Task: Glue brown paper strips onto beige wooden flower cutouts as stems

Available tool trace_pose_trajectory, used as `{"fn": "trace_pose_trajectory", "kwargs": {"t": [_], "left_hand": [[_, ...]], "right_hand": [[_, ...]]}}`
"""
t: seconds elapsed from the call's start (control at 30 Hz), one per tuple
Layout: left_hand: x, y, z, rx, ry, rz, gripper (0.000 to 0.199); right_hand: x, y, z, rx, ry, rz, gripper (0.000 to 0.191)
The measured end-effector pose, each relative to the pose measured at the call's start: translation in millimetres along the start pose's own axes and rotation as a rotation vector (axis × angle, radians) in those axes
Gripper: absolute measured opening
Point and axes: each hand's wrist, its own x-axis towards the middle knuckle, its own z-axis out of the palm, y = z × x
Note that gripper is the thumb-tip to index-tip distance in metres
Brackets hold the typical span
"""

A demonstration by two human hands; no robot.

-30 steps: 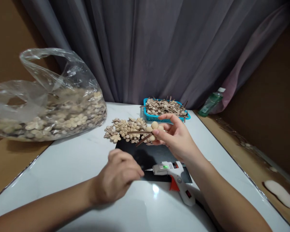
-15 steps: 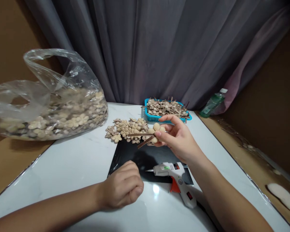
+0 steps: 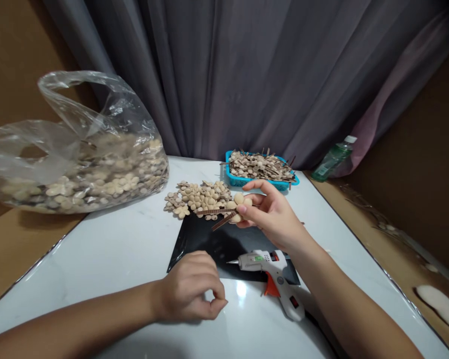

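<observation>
View: head camera.
Right hand [image 3: 267, 214]: thumb and fingers closed in a pinch on a pale flower; forefinger raised.
Flower [image 3: 241, 199]: held above the far edge of the black mat [image 3: 200, 239], two brown strips [image 3: 216, 212] pointing left from it.
Left hand [image 3: 194, 286]: curled, forefinger and thumb tips together; cannot tell if anything is gripped.
Glue gun [image 3: 264, 262]: on its side, nozzle over the mat, handle on the white table [image 3: 115, 259].
Flower pile [image 3: 202, 197]: beyond the mat.
Blue basket [image 3: 280, 185]: behind the right hand, filled with pieces.
</observation>
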Motion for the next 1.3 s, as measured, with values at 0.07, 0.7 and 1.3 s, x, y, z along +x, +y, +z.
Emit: {"fn": "trace_pose_trajectory", "kwargs": {"t": [0.07, 0.7, 1.3], "left_hand": [[-1.4, -3.1, 2.4, -0.019, 0.065, -0.023, 0.013], [-0.9, -6.8, 0.3, -0.089, -0.125, 0.077, 0.013], [-5.0, -13.5, 4.3, -0.192, -0.084, 0.037, 0.008]], "right_hand": [[0.6, 1.4, -0.4, 0.0, -0.003, 0.002, 0.04], [3.2, 5.5, -1.4, -0.006, -0.004, 0.011, 0.041], [2.8, 6.3, -0.6, 0.002, -0.016, 0.02, 0.038]]}}
